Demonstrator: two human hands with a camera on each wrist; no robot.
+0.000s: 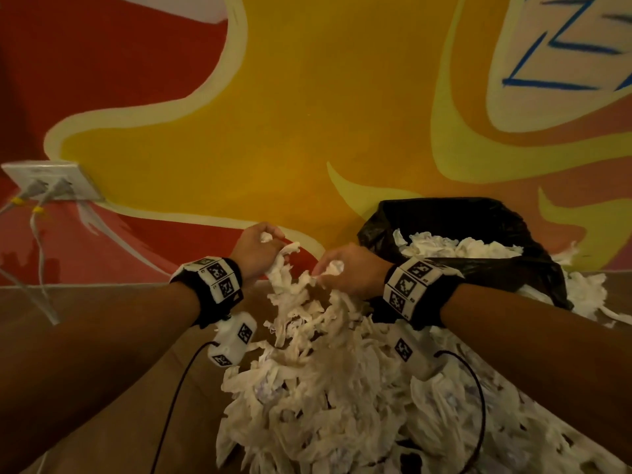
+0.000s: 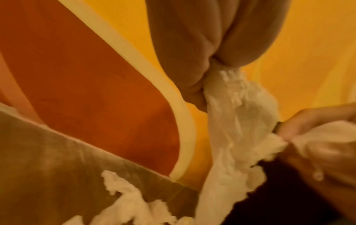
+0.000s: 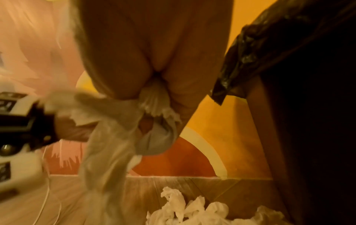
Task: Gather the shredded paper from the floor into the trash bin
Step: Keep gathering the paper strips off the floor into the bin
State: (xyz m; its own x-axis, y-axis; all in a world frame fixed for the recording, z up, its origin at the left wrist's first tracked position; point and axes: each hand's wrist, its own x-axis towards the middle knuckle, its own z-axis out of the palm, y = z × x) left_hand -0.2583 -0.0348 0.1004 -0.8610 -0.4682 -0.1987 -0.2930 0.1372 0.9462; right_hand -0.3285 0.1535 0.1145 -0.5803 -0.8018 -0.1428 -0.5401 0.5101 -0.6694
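A big heap of white shredded paper (image 1: 342,405) lies on the brown floor. Both hands are raised above it, each gripping part of one hanging clump of shreds (image 1: 307,302). My left hand (image 1: 263,249) clenches strips that trail down (image 2: 237,115). My right hand (image 1: 342,268) clutches a wad just to its right (image 3: 154,100). The trash bin (image 1: 478,213), lined with a black bag and holding paper (image 1: 461,248), stands directly behind and right of the right hand.
A painted red, yellow and orange wall (image 1: 307,114) rises right behind the hands. A white wall socket (image 1: 51,179) with two plugged cables sits at the left. More shreds (image 1: 588,292) lie right of the bin. Thin black wrist cables (image 1: 178,398) hang below my arms.
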